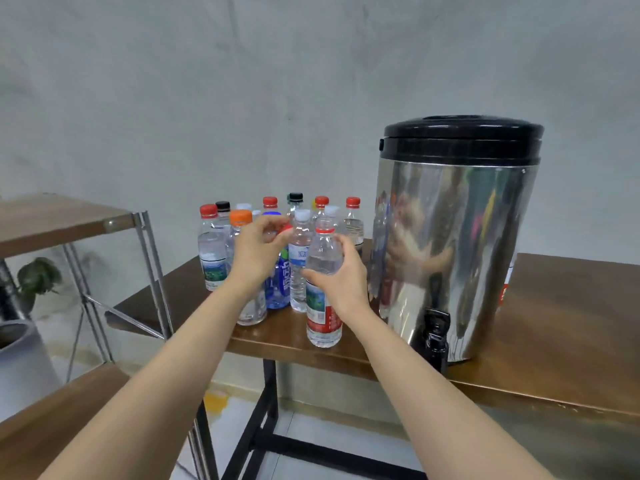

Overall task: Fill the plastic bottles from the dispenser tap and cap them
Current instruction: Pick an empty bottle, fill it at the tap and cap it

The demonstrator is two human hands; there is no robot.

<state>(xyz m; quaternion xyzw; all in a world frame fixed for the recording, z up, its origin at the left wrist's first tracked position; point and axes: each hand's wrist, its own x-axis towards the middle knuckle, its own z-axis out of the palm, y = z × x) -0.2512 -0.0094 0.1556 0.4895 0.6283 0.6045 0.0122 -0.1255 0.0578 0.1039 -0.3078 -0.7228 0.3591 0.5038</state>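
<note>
bottle in play: the clear plastic bottle with the red and green label (323,303) stands upright near the front edge of the dark brown wooden table (554,323). Its mouth is open, with only a red ring on the neck.

right hand: my right hand (341,278) is wrapped round the bottle's upper body from the right side, thumb across the front, and it's a firm grip.

left hand: my left hand (258,247) has its fingers curled and is pinching a small red thing (286,229) at the tips. I'd bet it's the cap, but it's half hidden so I can't swear to it.

the bit that matters: the red thing sits just left of the neck and a touch lower than the mouth. The bottle's long axis is vertical, so I reckon the cap has to go right and up, then straight down that axis.

nearer hand: the left one, easily. The right only has to keep the bottle steady.

tap: the small black tap (437,336) is low on the shiny steel dispenser drum with the black lid (450,237), off to the bottle's right and not touching it. Water looks up to the shoulder, so I'm guessing filling's done.

heads up: the bunch of capped bottles (211,244) stands right behind the left hand, so a sloppy move could knock one.
</note>
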